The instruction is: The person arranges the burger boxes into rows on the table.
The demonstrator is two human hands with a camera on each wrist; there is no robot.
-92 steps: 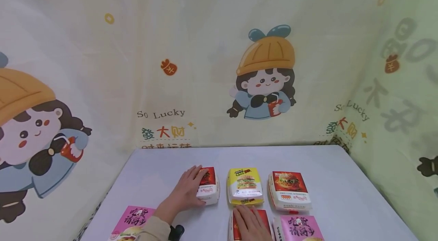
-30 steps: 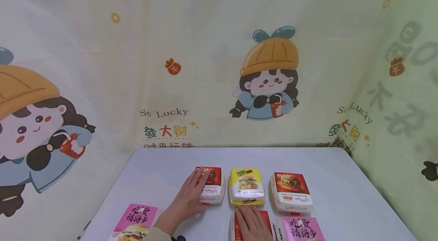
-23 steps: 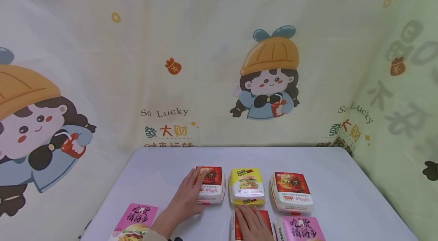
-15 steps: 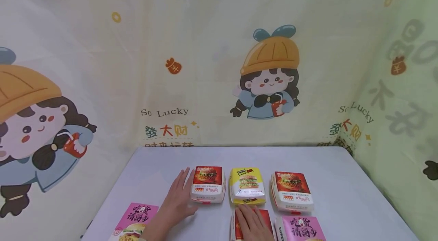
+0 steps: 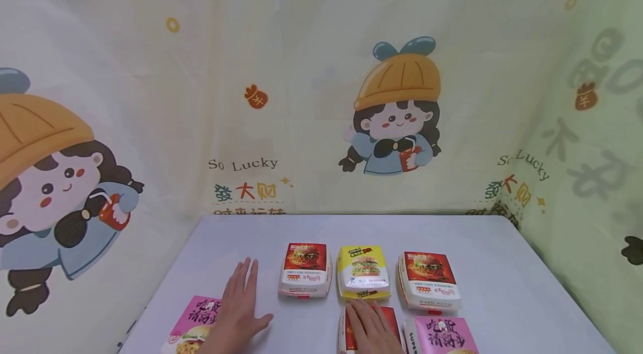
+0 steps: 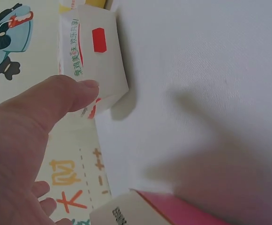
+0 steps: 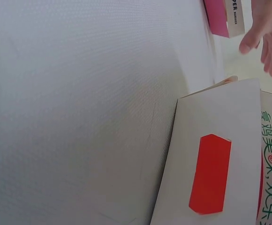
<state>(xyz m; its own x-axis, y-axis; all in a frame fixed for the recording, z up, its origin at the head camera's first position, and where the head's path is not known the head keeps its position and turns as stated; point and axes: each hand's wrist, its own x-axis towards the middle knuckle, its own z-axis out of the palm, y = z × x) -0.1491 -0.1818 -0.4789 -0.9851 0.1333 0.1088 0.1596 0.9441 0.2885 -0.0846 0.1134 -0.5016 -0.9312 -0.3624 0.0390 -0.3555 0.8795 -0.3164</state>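
Observation:
My left hand [image 5: 237,312] is held with fingers straight and thumb spread, holding nothing. It overlaps the pink burger box [image 5: 193,337] at the front left and covers part of its top. To its right, apart from the hand, lies a red-and-white burger box [image 5: 304,281]; in the left wrist view the thumb overlaps this box [image 6: 101,61]. My right hand [image 5: 372,329] rests on top of another red-and-white burger box [image 5: 349,337] at the front middle, fingers laid out over the lid. The right wrist view shows that box's white side with a red tab [image 7: 211,173].
A yellow burger box [image 5: 363,273] stands in the back row's middle, with a red-and-white one [image 5: 429,281] to its right. Before that sits a second pink box [image 5: 444,336]. All are on a white table [image 5: 507,287], backed by a printed cloth [image 5: 301,63].
The back-left red-and-white box was nudged slightly right by my left hand, which then let go and moved left toward the pink box. My right hand stays on its box.

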